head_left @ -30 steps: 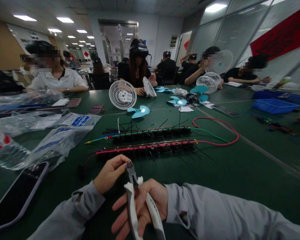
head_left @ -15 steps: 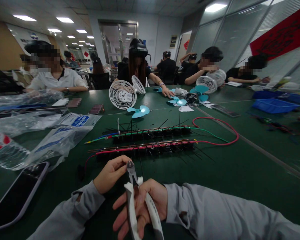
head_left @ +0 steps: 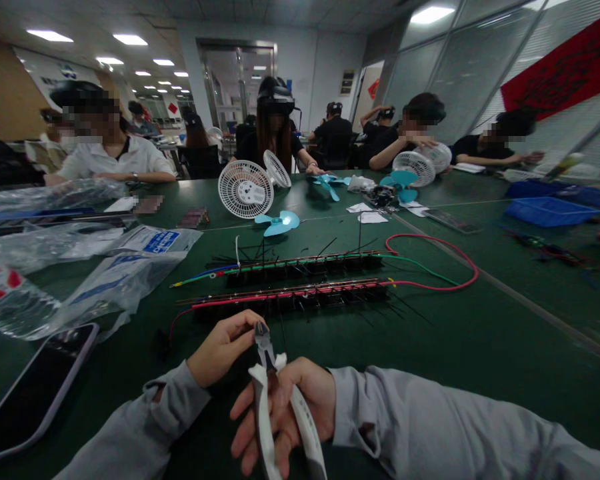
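Note:
My right hand (head_left: 300,393) holds a pair of diagonal cutters (head_left: 264,337) with white handles. The handles are spread, one between thumb and fingers, and the jaws point away from me. My left hand (head_left: 223,350) is closed in a pinch, thumb and forefinger right beside the cutter tip; whatever lies between them is too small to make out. Just beyond is a long black strip with a red wire (head_left: 300,295), thin black cable-tie tails sticking out of it. Parallel behind it lies a second strip with a green wire (head_left: 310,262). A red cable (head_left: 473,260) loops between their right ends.
A phone (head_left: 40,393), a water bottle (head_left: 15,303) and plastic bags (head_left: 130,267) lie at left. Across the table are a white fan guard (head_left: 245,189), a blue fan blade (head_left: 280,223) and a blue tray (head_left: 550,211). Several co-workers sit opposite.
My right fingers have drawn slightly inward toward the cutter handle; my left hand stays put. Across the table, a co-worker's hand has moved back and a blue fan blade has shifted with it.

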`<state>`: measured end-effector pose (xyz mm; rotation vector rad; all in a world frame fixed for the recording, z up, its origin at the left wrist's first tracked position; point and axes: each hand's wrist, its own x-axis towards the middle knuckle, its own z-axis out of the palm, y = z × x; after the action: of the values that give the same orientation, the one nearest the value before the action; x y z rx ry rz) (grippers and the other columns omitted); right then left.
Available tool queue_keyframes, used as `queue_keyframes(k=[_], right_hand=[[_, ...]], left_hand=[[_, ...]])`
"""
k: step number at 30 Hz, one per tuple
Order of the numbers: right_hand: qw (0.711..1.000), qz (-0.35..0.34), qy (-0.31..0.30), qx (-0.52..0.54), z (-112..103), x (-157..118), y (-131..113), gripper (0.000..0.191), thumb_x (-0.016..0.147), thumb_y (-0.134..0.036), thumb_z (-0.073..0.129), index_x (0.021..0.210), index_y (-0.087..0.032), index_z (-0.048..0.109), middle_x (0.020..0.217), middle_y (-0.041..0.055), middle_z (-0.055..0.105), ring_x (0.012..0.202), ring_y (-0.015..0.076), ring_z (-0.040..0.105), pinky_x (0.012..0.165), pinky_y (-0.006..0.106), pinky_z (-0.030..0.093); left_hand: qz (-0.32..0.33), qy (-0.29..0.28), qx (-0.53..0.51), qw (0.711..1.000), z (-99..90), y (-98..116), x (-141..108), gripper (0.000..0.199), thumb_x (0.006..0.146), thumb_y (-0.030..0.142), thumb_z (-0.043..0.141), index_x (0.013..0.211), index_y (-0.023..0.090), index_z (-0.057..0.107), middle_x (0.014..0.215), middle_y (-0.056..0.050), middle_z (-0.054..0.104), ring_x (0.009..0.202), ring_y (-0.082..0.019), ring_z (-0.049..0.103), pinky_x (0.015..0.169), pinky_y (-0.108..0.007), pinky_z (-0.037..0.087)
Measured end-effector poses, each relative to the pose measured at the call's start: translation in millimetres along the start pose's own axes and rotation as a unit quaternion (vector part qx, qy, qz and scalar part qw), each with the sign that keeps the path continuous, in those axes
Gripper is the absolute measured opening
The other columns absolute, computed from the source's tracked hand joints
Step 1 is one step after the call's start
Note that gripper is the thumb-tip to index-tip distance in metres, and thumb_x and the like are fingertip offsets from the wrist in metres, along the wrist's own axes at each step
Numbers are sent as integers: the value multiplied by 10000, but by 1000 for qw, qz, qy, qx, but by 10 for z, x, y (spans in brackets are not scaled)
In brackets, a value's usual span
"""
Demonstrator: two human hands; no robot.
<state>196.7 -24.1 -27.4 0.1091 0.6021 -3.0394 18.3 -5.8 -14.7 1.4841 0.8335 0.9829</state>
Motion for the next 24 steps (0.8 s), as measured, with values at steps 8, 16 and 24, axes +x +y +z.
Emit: queue_keyframes(k=[8,16,24], right_hand=[[1000,-19,7,15,-2,-19,7,257,666,-237,420,810,-76,559,692,109,556,672,228,619,329,229,434],[997,4,75,9,127,-66,-17,194,638,-257,435,749,-120,515,625,67,487,549,187,545,227,152,240],[995,21,93,10,138,-71,-25,183,617,-262,447,730,-132,508,604,60,469,513,179,521,224,141,177]], left_hand=[[0,2,-12,1000,-2,-4,-9,194,856,324,565,868,132,585,884,-45,545,804,-155,523,740,-261,437],[-2,9,-14,1000,-11,-19,-13,190,853,323,570,867,133,584,883,-40,550,799,-149,523,737,-254,438],[0,8,-15,1000,-15,-28,-16,172,851,308,577,858,137,585,883,-42,553,799,-149,527,738,-254,440]])
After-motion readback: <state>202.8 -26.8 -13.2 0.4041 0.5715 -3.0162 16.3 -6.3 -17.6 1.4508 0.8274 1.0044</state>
